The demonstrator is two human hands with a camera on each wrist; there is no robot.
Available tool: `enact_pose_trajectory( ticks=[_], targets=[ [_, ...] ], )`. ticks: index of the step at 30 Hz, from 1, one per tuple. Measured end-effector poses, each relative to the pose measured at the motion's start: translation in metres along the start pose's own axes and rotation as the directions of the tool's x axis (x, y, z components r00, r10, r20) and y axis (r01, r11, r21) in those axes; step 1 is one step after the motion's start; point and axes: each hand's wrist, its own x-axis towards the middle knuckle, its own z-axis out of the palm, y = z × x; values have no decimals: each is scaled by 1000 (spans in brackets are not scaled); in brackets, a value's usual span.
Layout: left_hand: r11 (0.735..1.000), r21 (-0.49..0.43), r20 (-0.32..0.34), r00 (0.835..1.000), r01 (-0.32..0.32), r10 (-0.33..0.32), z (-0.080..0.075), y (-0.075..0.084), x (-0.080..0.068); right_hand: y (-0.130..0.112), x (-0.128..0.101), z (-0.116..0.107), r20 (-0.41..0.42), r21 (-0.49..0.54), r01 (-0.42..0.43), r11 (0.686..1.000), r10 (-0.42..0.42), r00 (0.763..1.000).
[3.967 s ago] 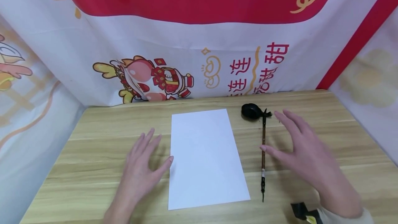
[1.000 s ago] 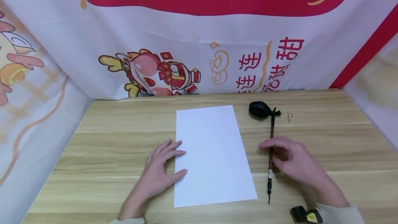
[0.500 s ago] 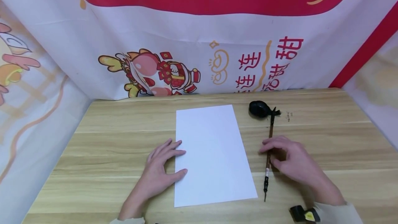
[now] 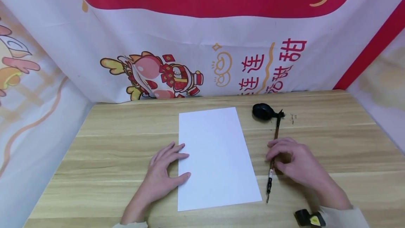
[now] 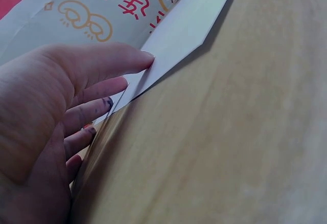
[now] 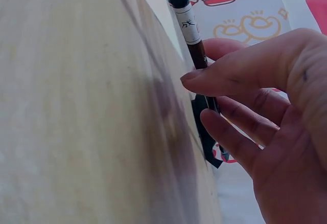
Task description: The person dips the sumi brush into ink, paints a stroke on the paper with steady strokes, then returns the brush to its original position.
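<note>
My right hand [image 4: 297, 166] pinches the brush [image 4: 274, 150] mid-shaft, right of the paper [image 4: 215, 157], bristles at far ink dish [image 4: 262, 111]. Left hand [image 4: 161, 173] flat, fingers straight, pressing paper's left edge on table [image 4: 95, 157].

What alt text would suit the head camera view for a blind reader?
A right hand pinches a brush lying on a wooden table, while the left hand rests on the edge of a blank paper. A black ink dish sits behind.
</note>
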Motion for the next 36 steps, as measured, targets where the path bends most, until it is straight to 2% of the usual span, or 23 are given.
enact_pose_trajectory(
  ticks=[5, 9, 19, 31, 36],
  targets=[
    [1000, -4, 4, 1000, 6, -6, 0, 0, 0, 0, 1, 1, -89, 28, 106, 994, -103, 991],
    [1000, -5, -4, 1000, -3, 3, 0, 0, 0, -1, 1, -1, -117, 48, 157, 986, -150, 982],
    [1000, -6, -2, 1000, 3, -3, 0, 2, -2, -3, 0, -6, -128, 105, 142, 984, -128, 983],
    [1000, -16, 3, 1000, -1, 1, -2, 3, -2, -3, 0, -9, -147, 120, 183, 976, -165, 975],
    [1000, -14, 10, 1000, 7, -7, -2, 3, -1, -2, 1, -16, -179, 218, 236, 947, -199, 963]
  ],
)
